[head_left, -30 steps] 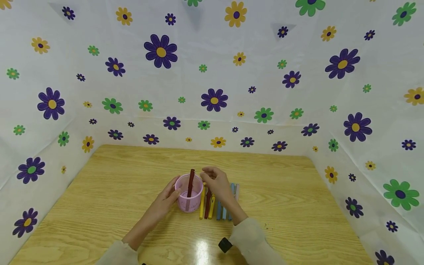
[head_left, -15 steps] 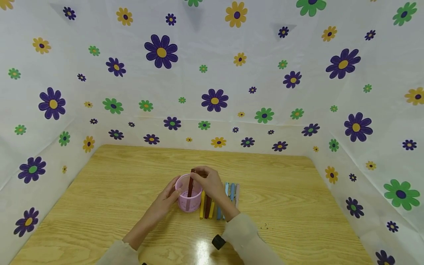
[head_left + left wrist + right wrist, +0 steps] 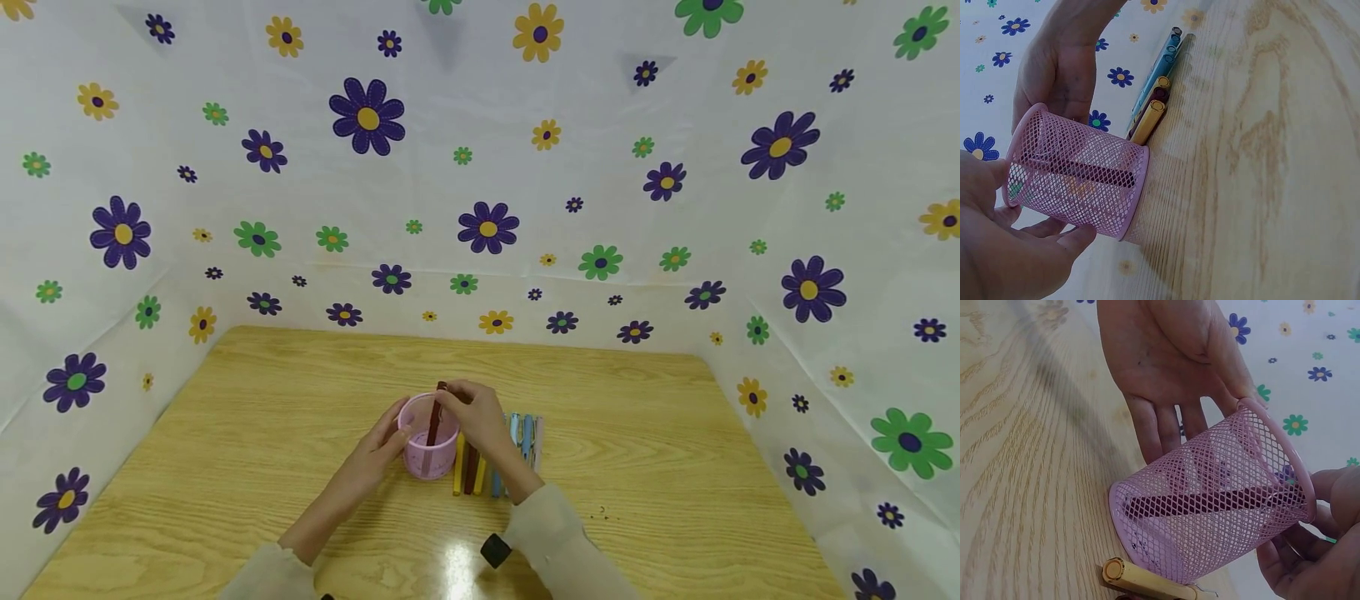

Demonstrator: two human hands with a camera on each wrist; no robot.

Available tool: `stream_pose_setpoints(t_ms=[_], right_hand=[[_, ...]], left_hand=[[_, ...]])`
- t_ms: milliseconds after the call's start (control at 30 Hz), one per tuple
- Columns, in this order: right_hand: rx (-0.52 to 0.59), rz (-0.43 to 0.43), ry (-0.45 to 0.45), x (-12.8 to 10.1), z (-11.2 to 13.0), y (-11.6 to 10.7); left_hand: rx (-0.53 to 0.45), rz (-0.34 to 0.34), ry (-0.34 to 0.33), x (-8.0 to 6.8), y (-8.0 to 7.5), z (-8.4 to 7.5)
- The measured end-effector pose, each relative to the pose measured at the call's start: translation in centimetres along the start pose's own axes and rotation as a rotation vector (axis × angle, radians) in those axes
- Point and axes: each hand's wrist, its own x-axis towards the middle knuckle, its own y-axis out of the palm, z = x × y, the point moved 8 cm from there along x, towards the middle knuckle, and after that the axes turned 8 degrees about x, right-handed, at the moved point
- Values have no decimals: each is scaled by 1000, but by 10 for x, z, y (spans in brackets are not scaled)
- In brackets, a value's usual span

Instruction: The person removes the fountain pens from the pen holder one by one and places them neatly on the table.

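From the head camera, a pink mesh cup stands upright on the wooden bench, near the person. The left hand lies against the cup's left wall, its fingers almost straight and not closed round anything. The right hand is at the rim on the right side, and its grip pinches the top of a dark red pen. The pen's long axis is nearly vertical, its lower end inside the cup, so the pen lies straight below the right fingertips. A row of pens lies flat on the bench just right of the cup, under the right wrist.

From the left wrist camera, the left palm rests on the cup's side, and the dark pen shows through the mesh.

From the right wrist camera, the fingers of the right hand close at the rim, where the pen's top end is; the left hand is open behind the cup.
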Motion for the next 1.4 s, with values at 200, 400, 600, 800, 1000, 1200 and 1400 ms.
stream_pose_setpoints(t_ms=[200,400,600,800,1000,1200,1400], right_hand=[[44,-52,6,-2,-2,-9],[147,-103,-27,-5,4,-21],[312,-137,-46,-5,9,-34],[441,-165,-93,-7,16,-48],[579,-254,-174,-8,22,-67],[597,-324,-217,-12,24,-92],[590,-377,-215,-18,19,-116]], left_hand=[[10,-7,-10,-1,-1,1],[25,-20,-17,-1,-1,1],[13,-12,-13,-1,-2,1],[-8,4,-7,-1,-1,1],[-6,-4,-15,0,-2,1],[-8,-9,-13,0,-1,1],[-5,-3,-14,0,0,1]])
